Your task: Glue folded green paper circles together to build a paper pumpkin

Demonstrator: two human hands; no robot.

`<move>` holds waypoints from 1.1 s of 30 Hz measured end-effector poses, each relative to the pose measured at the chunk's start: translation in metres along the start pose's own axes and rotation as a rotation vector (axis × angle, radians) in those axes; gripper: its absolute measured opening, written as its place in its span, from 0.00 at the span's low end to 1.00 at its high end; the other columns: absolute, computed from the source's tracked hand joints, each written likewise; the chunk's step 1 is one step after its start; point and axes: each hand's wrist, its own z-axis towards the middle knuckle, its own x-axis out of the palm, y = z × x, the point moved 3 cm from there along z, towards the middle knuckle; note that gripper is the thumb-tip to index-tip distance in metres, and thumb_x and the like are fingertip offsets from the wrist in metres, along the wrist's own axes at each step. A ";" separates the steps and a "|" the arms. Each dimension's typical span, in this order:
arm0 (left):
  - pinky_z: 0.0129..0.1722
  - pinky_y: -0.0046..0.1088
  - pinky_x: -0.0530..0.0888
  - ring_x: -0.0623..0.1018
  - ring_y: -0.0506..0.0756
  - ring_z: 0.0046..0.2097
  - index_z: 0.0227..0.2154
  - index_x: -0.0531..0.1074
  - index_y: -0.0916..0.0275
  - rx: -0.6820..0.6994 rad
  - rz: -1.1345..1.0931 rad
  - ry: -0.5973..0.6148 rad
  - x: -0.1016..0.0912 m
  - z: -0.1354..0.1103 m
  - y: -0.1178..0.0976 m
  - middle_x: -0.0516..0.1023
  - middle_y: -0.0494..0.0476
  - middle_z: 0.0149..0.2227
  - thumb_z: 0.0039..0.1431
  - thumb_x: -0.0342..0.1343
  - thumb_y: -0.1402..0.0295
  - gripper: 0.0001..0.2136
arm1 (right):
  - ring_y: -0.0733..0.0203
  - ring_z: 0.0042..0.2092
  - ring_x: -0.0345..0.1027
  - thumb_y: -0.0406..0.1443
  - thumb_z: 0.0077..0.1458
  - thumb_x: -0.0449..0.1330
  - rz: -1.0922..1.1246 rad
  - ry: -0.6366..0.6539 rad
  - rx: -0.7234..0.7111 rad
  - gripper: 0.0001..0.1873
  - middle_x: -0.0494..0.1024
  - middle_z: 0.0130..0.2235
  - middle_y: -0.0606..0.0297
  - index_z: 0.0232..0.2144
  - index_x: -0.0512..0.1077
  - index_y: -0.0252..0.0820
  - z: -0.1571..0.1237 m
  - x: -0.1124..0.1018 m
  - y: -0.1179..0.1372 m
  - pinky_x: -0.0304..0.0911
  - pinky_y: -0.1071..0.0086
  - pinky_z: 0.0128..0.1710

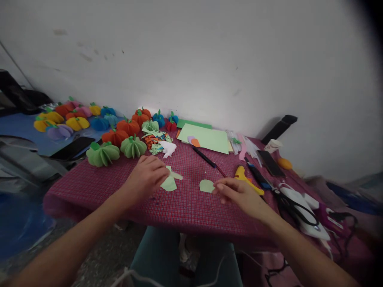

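Note:
My left hand [149, 175] is closed, its fingertips pinched at the edge of a light green paper scrap [169, 184]. A pale strip [177, 175] sticks out to the right of those fingers. Across a gap, my right hand [236, 194] has thumb and fingers at the right edge of a small light green paper cutout [206, 185] with a rounded top. It appears to grip that edge. To its right lies a yellow glue gun [248, 180], partly behind the hand. A black pen [204, 156] rests on the checked cloth beyond both hands.
Folded paper pumpkins [133, 146] stand at the left, beside paper shreds [155, 140] and a crumpled white tissue [168, 148]. Light green sheets [205, 137] lie at the back. Black-handled scissors [295, 205], a phone [271, 163] and a paper cup [273, 146] are at the right.

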 end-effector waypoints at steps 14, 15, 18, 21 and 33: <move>0.38 0.32 0.69 0.73 0.54 0.40 0.47 0.68 0.60 -0.413 -0.703 -0.030 0.041 0.049 -0.057 0.77 0.56 0.40 0.59 0.44 0.68 0.15 | 0.71 0.24 0.60 0.46 0.41 0.66 0.422 -0.047 0.095 0.18 0.70 0.23 0.71 0.26 0.72 0.37 0.028 -0.003 -0.021 0.54 0.76 0.23; 0.36 0.30 0.69 0.74 0.53 0.38 0.44 0.70 0.60 -0.431 -0.796 0.066 0.046 0.055 -0.058 0.77 0.55 0.38 0.59 0.44 0.64 0.14 | 0.70 0.24 0.61 0.46 0.42 0.65 0.402 -0.041 0.075 0.18 0.71 0.23 0.71 0.27 0.72 0.37 0.031 -0.007 -0.023 0.55 0.75 0.24; 0.28 0.26 0.66 0.71 0.50 0.29 0.30 0.74 0.62 -0.427 -0.913 0.264 0.058 0.069 -0.063 0.76 0.51 0.28 0.56 0.49 0.58 0.14 | 0.69 0.26 0.62 0.46 0.45 0.64 0.357 -0.003 0.015 0.16 0.72 0.25 0.70 0.29 0.73 0.37 0.041 -0.015 -0.027 0.58 0.72 0.29; 0.23 0.24 0.60 0.65 0.48 0.24 0.23 0.72 0.63 -0.444 -0.916 0.306 0.070 0.077 -0.065 0.70 0.47 0.21 0.55 0.50 0.58 0.14 | 0.68 0.27 0.62 0.44 0.47 0.62 0.271 0.007 -0.010 0.14 0.72 0.26 0.70 0.29 0.73 0.38 0.053 -0.023 -0.030 0.57 0.72 0.30; 0.35 0.29 0.68 0.72 0.52 0.35 0.36 0.72 0.60 -0.399 -0.721 0.222 0.098 0.082 -0.044 0.75 0.52 0.33 0.58 0.48 0.61 0.11 | 0.67 0.28 0.62 0.41 0.52 0.58 0.047 0.178 0.007 0.10 0.72 0.27 0.69 0.31 0.73 0.39 0.079 -0.047 -0.052 0.57 0.72 0.29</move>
